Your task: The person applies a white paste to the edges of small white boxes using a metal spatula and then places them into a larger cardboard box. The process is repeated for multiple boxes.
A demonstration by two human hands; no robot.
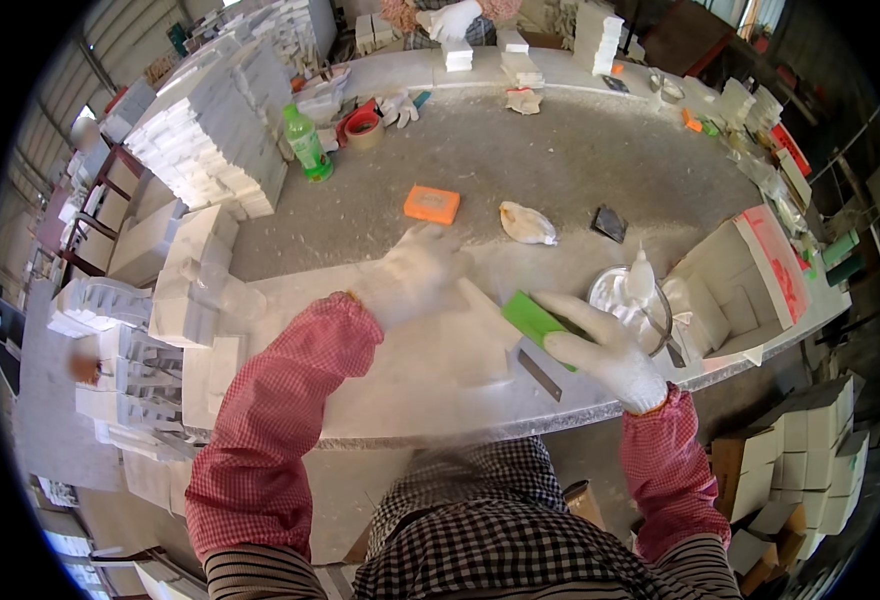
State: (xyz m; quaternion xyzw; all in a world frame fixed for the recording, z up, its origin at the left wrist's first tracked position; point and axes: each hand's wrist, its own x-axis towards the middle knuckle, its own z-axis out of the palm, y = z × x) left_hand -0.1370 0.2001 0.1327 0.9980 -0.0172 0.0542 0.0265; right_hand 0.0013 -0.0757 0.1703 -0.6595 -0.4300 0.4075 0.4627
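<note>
One green block (526,314): in the right hand (615,352), over the front part of the table (560,140), right of its middle; whether it touches the surface cannot be told.
Right-hand grip: white-gloved, closed on the block, the fingers along the far side and the thumb along the near side.
Left-hand grip: the white-gloved left hand (420,268) is blurred, left of the table's middle; whether it has hold of anything cannot be told.
Metal strip (540,375): flat, near the front edge, just beside the block.
Orange block (432,204): just beyond the left hand.
Pale crumpled piece (527,223): near the table's middle.
Black block (609,223): right of the pale piece.
Metal bowl (611,283): toward the right end, with a white squeeze bottle (640,278) in it.
Open box (786,262): at the front right corner, holding white blocks.
Green bottle (307,145): upright, toward the left end, beside stacked white slabs (210,125).
Co-worker's gloved hand (452,18): at the far edge, above small white tiles (458,56).
</note>
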